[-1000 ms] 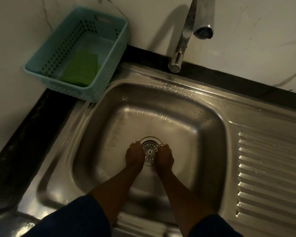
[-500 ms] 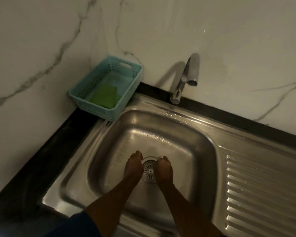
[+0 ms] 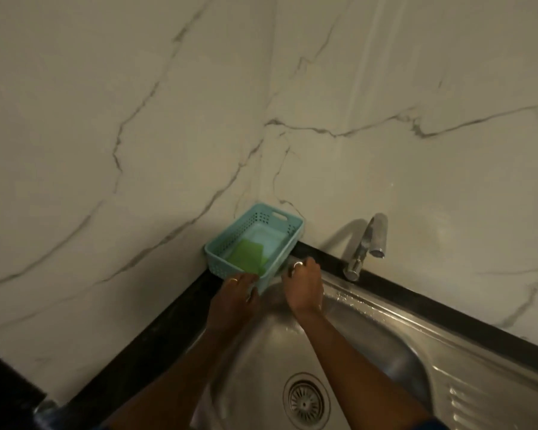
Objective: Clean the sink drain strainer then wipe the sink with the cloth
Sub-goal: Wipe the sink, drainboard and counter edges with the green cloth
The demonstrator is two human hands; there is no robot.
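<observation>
Sink [image 3: 370,330] set in bench [image 3: 156,330], which runs along its left and rear edges. Strainer [image 3: 306,400] in basin floor, near side. Drainboard [image 3: 494,398] right of basin. Basket [image 3: 221,259] on bench at far-left corner, against both walls; cloth [image 3: 246,256] lying inside it. Tap [image 3: 367,240] behind sink, right of basket. Left hand [image 3: 235,294] at basket's near wall; right hand [image 3: 303,285] at its near-right corner, above sink's rear rim. Grip not resolvable.

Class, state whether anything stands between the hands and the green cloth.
Only the low walls of the blue basket stand between the left hand, the right hand and the green cloth inside; its open top leaves the cloth uncovered.
</observation>
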